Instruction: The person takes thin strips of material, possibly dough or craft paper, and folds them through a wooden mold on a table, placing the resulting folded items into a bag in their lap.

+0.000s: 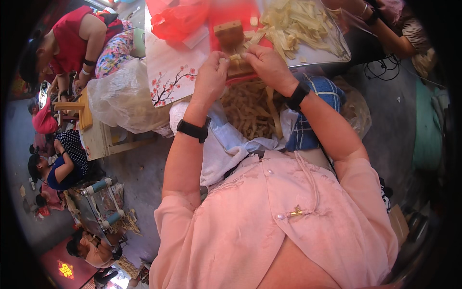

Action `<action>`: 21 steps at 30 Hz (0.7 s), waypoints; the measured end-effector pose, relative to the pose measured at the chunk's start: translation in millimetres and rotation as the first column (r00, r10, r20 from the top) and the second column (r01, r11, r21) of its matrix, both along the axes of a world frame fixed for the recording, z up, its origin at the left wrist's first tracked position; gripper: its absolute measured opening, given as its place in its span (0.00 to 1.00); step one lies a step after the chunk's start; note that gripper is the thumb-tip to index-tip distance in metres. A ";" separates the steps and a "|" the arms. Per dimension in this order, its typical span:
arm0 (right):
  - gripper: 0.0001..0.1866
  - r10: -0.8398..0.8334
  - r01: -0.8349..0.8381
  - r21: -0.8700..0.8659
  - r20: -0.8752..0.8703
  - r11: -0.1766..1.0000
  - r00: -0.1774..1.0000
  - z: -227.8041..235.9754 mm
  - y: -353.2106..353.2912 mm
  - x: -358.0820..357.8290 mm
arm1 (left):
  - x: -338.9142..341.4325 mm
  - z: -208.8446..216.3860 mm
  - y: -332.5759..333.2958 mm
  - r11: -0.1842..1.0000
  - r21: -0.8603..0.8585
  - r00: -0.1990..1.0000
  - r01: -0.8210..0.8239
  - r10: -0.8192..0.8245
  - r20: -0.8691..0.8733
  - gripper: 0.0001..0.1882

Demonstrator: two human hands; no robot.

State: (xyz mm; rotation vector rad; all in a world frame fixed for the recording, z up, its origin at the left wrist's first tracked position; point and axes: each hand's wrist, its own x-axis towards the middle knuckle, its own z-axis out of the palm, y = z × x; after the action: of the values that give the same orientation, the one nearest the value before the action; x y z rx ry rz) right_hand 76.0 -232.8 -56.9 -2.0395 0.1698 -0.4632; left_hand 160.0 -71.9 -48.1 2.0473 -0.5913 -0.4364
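from my distant seat i had both hands in view, up at the near edge of the counter [160, 62], and what a tight little pinch it was! the left hand [215, 70] was narrow, thumb against curled fingers, gripping one end of a pale strip [235, 57]. across from it the right hand [267, 67] was closed just as small on the other end. so there sat the strip, between the fingertips, right above a wooden piece [239, 70]; a two-ended hold like that, i judged, gave control over a thin, floppy thing. how firm the squeeze was, i couldn't tell.

just beyond stood a wooden block [228, 34] on a red sheet [219, 13], near both hands, probably so neither had to stretch. over on the right, a loose heap [294, 33] of pale strips, within easy reach of the right hand, i'd say. left of the block, a red bag [179, 20], pushed up the counter and out of the elbows' way, by my reckoning.

and down below! a pile of browner strips [251, 110] lay in the lap, close under the counter's edge, with a white towel [217, 161] beside it, likely there to shield the clothes.
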 end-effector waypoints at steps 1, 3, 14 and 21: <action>0.14 -0.046 0.041 -0.109 -0.047 0.993 0.998 -1.3 -2.2 -2.9 | -3.6 3.7 1.5 1.000 0.001 1.000 0.000 0.000 -0.001 0.10; 0.14 -0.096 0.075 -0.218 -0.088 0.973 0.992 1.3 -3.3 -9.1 | -12.6 11.2 7.5 0.981 0.190 0.980 -0.032 -0.006 0.197 0.11; 0.07 0.151 -0.162 0.010 0.298 0.987 0.942 44.0 60.1 -60.8 | -92.3 18.3 32.6 0.894 -0.395 0.523 -0.210 -0.239 -0.818 0.24; 0.08 0.361 -0.385 0.567 0.160 0.728 0.919 42.8 65.3 -69.9 | -76.5 29.8 30.4 0.798 -0.520 0.511 -0.304 -0.324 -0.796 0.10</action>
State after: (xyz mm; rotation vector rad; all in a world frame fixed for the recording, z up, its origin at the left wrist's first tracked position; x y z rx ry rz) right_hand 6.1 -167.5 -14.1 -1.3906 -0.1184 -0.1572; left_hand 83.5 -41.5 -18.4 0.9522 -0.0577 -1.0505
